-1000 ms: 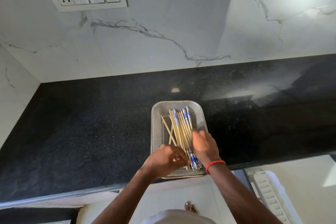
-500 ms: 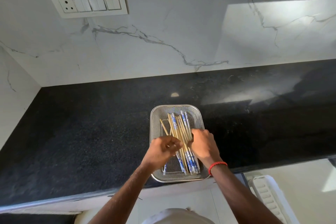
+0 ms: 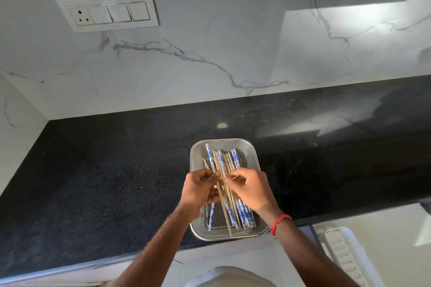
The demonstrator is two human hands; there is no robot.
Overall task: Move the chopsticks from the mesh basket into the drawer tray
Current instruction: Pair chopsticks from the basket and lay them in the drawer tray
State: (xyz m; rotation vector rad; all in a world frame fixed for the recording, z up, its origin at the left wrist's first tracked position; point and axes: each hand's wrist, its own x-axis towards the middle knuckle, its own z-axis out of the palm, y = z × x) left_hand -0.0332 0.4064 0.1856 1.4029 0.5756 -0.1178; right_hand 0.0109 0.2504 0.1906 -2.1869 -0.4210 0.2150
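A steel mesh basket [image 3: 247, 147] sits at the front edge of the black counter. In it lie several chopsticks [image 3: 227, 161], some plain bamboo, some white with a blue pattern [image 3: 243, 215]. My left hand [image 3: 200, 190] is over the basket's middle, its fingers curled round a few bamboo chopsticks. My right hand [image 3: 250, 190] is beside it, its fingertips pinching the same bundle. Both hands hide the middle of the sticks. No drawer tray can be made out for certain.
The black granite counter [image 3: 116, 170] runs left and right of the basket, against a white marble wall with a switch plate [image 3: 107, 11]. A white slotted plastic object [image 3: 342, 254] lies low at the right, below the counter edge.
Both hands have moved up from the basket's near end to its middle. They have gathered a few bamboo chopsticks and lifted their far ends slightly. The camera has tilted down a little.
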